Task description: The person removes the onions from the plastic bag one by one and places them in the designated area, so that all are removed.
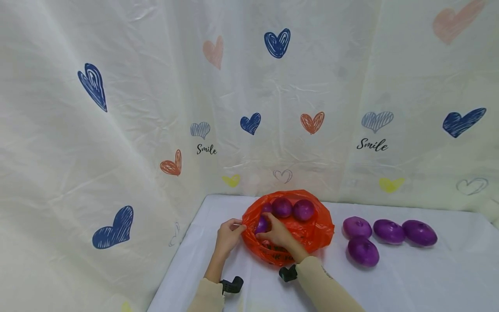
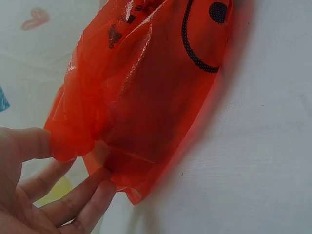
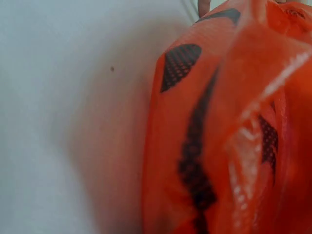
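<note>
A red plastic bag (image 1: 317, 234) with black print sits with its mouth spread wide. Inside it, my right hand (image 1: 278, 232) grips a purple onion (image 1: 262, 225) at the bag's left side, thumb and fingers around it. Behind that lie more onions, among them one purple onion (image 1: 282, 207) and another purple onion (image 1: 303, 210). My left hand (image 1: 228, 238) pinches the bag's left rim between thumb and fingers. The left wrist view shows the thumb on the red plastic (image 2: 73, 141). In the right wrist view the bag's side (image 3: 195, 136) hides the right hand.
Right of the bag, several loose onions rest on the white-covered table (image 1: 425, 277): a purple onion (image 1: 363, 251) in front, others in a row behind it, such as the rightmost purple onion (image 1: 419, 233). A sheet with printed hearts (image 1: 331, 78) hangs behind and at the left.
</note>
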The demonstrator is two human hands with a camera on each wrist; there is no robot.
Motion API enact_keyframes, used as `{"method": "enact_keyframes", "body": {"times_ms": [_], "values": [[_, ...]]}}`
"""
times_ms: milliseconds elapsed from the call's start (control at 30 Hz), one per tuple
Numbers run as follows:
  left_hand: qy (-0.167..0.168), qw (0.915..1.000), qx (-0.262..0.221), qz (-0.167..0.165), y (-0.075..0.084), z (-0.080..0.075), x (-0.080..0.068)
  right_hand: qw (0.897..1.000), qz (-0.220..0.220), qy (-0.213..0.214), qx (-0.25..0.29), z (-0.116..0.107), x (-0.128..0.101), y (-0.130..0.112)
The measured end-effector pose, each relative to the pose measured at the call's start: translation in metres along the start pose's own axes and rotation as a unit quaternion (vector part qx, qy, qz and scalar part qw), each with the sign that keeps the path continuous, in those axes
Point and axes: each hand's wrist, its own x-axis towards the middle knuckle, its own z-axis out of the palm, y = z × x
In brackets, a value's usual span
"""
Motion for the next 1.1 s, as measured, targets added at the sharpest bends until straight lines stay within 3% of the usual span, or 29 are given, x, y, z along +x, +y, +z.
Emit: {"method": "enact_keyframes", "body": {"times_ms": [300, 567, 1100], "values": [[0.005, 1.0000, -0.002, 0.005, 0.002, 0.001, -0.002, 1.000, 0.010, -0.001, 0.024, -0.001, -0.003, 0.000], [0.005, 1.0000, 0.005, 0.005, 0.000, 0.001, -0.001, 0.999, 0.008, 0.026, 0.018, -0.007, -0.008, 0.001], [0.005, 1.0000, 0.000, 0.006, -0.001, 0.001, 0.001, 0.998, -0.006, 0.059, 0.012, -0.048, -0.038, 0.004]]}}
